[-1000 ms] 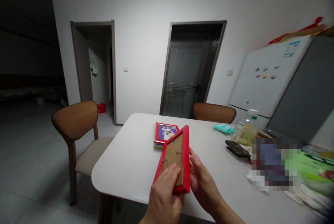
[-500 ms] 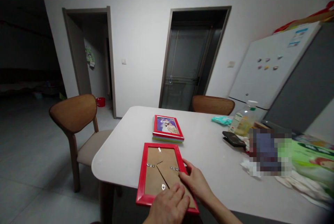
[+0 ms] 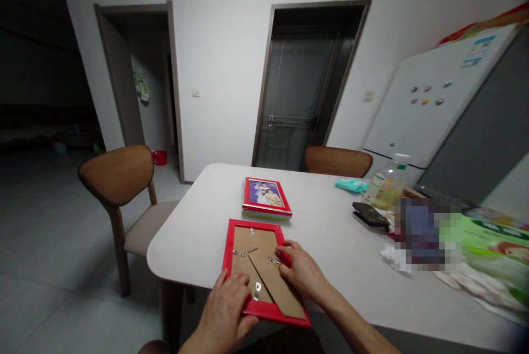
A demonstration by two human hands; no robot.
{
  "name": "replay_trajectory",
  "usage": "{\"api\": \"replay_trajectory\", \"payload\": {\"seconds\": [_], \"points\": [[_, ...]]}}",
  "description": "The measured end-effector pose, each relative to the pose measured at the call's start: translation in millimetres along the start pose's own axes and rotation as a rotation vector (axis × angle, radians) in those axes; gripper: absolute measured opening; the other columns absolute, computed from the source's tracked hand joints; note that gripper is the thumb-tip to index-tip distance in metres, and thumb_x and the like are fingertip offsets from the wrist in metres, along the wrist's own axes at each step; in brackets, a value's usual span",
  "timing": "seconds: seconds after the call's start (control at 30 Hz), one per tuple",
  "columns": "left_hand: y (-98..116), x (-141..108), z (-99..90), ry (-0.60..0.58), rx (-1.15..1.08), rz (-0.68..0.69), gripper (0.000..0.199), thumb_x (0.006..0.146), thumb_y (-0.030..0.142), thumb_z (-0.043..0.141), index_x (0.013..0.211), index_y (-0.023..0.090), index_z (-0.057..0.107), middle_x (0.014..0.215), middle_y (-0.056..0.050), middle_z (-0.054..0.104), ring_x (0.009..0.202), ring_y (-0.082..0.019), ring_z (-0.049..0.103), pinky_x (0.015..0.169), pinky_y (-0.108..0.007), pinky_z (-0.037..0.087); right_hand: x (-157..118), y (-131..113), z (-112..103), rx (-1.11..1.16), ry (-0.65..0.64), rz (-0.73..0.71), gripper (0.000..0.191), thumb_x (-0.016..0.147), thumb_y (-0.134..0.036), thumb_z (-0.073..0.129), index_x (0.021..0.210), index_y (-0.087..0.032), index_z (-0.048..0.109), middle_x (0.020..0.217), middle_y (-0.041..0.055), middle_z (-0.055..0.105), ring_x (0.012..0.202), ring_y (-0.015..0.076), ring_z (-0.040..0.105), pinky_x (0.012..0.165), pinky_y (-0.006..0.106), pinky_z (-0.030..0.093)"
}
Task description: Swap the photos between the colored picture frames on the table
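White table (image 3: 194, 233), near edge | red photo frame (image 3: 228, 241): backing board (image 3: 248, 268) seated, latching unclear | gripped by left hand (image 3: 225, 304) | metal clip (image 3: 273, 260) reached by right hand (image 3: 303, 268), pinch unclear

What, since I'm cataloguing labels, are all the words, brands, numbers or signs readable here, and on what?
No text is legible.
Blue-and-white paper sticker on the white refrigerator: too small.
Printed label on the clear plastic bottle: too small.
Lettering on the green plastic package: blurred.
Brown back of the red rectangular frame: no lettering visible.
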State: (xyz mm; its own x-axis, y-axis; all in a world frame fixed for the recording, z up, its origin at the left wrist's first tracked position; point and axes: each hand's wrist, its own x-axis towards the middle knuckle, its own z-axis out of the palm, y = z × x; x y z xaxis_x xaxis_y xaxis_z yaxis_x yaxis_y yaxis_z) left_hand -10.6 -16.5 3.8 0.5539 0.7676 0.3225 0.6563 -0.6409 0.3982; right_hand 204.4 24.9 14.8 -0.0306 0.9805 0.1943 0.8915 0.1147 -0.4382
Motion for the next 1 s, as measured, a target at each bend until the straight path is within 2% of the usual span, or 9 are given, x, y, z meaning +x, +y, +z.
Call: {"api": "replay_trajectory", "payload": {"seconds": [0.1, 0.17, 0.4, 0.47, 0.57, 0.63, 0.7, 0.77, 1.0], "points": [[-1, 0, 1.0, -0.011, -0.029, 0.009, 0.028, 0.062, 0.021, 0.066, 0.088, 0.017, 0.056, 0.113, -0.011, 0.056, 0.107, -0.025, 0.048, 0.096, -0.048, 0.029, 7, -2, 0, -0.039, -0.022, -0.006, 0.024, 0.065, -0.015, 0.045, 0.079, -0.018, 0.064, 0.101, 0.0072, 0.052, 0.087, 0.0159, 0.053, 0.075, 0.024, 0.038], [0, 2, 1.0, -0.014, -0.041, 0.016, 0.03, 0.061, 0.02, 0.066, 0.089, 0.017, 0.055, 0.112, -0.012, 0.056, 0.107, -0.025, 0.048, 0.096, -0.048, 0.028, 8, -3, 0, -0.065, -0.015, -0.006, 0.022, 0.067, -0.016, 0.044, 0.076, -0.018, 0.064, 0.097, 0.0068, 0.053, 0.084, 0.0155, 0.054, 0.072, 0.023, 0.038], [3, 1, -5.2, -0.035, -0.107, -0.005, 0.031, 0.059, 0.02, 0.067, 0.087, 0.017, 0.056, 0.112, -0.011, 0.056, 0.107, -0.024, 0.047, 0.098, -0.048, 0.025, 9, -7, 3, -0.135, 0.016, 0.012, 0.023, 0.072, -0.019, 0.042, 0.081, -0.019, 0.063, 0.089, 0.0058, 0.056, 0.072, 0.0139, 0.054, 0.063, 0.023, 0.038], [1, 1, -5.2, -0.016, -0.119, -0.029, 0.031, 0.058, 0.02, 0.068, 0.087, 0.016, 0.055, 0.111, -0.011, 0.056, 0.107, -0.025, 0.047, 0.098, -0.048, 0.024, 6, -9, 1, -0.134, 0.035, 0.0, 0.024, 0.072, -0.02, 0.043, 0.086, -0.02, 0.062, 0.092, 0.0068, 0.056, 0.078, 0.0159, 0.054, 0.067, 0.025, 0.038], [-4, 2, -3.0, 0.042, -0.135, -0.106, 0.03, 0.056, 0.019, 0.068, 0.082, 0.016, 0.055, 0.111, -0.012, 0.056, 0.107, -0.026, 0.046, 0.097, -0.05, 0.024, -4, -16, -3, -0.089, 0.068, -0.115, 0.029, 0.071, -0.024, 0.048, 0.097, -0.023, 0.06, 0.108, 0.0088, 0.052, 0.098, 0.0216, 0.046, 0.081, 0.032, 0.036], [-8, 3, -0.6, 0.075, -0.151, -0.129, 0.026, 0.056, 0.017, 0.068, 0.078, 0.017, 0.055, 0.111, -0.011, 0.055, 0.108, -0.026, 0.046, 0.096, -0.049, 0.025, -11, -24, -4, -0.012, -0.041, -0.277, 0.027, 0.069, -0.023, 0.051, 0.093, -0.025, 0.062, 0.11, 0.0071, 0.052, 0.102, 0.0212, 0.044, 0.085, 0.033, 0.034], [-11, 4, 1.7, 0.09, -0.168, -0.124, 0.025, 0.055, 0.015, 0.067, 0.076, 0.018, 0.054, 0.112, -0.01, 0.054, 0.108, -0.026, 0.045, 0.094, -0.048, 0.028, -15, -34, -3, 0.065, -0.184, -0.398, 0.023, 0.068, -0.02, 0.052, 0.085, -0.026, 0.065, 0.106, 0.0048, 0.054, 0.096, 0.018, 0.047, 0.083, 0.03, 0.035], [-12, 5, 3.1, 0.087, -0.176, -0.118, 0.026, 0.054, 0.015, 0.068, 0.075, 0.018, 0.054, 0.113, -0.011, 0.054, 0.107, -0.025, 0.045, 0.094, -0.046, 0.03, -15, -43, 1, 0.093, -0.228, -0.429, 0.02, 0.068, -0.018, 0.052, 0.079, -0.026, 0.067, 0.1, 0.0036, 0.056, 0.092, 0.0165, 0.048, 0.081, 0.028, 0.036], [-10, 4, 2.2, 0.061, -0.168, -0.133, 0.031, 0.055, 0.016, 0.068, 0.082, 0.016, 0.054, 0.113, -0.013, 0.053, 0.108, -0.026, 0.044, 0.095, -0.047, 0.027, -8, -48, 16, 0.066, -0.15, -0.391, 0.013, 0.071, -0.025, 0.053, 0.073, -0.028, 0.066, 0.088, 0.0005, 0.059, 0.088, 0.0173, 0.047, 0.08, 0.032, 0.031]]}}
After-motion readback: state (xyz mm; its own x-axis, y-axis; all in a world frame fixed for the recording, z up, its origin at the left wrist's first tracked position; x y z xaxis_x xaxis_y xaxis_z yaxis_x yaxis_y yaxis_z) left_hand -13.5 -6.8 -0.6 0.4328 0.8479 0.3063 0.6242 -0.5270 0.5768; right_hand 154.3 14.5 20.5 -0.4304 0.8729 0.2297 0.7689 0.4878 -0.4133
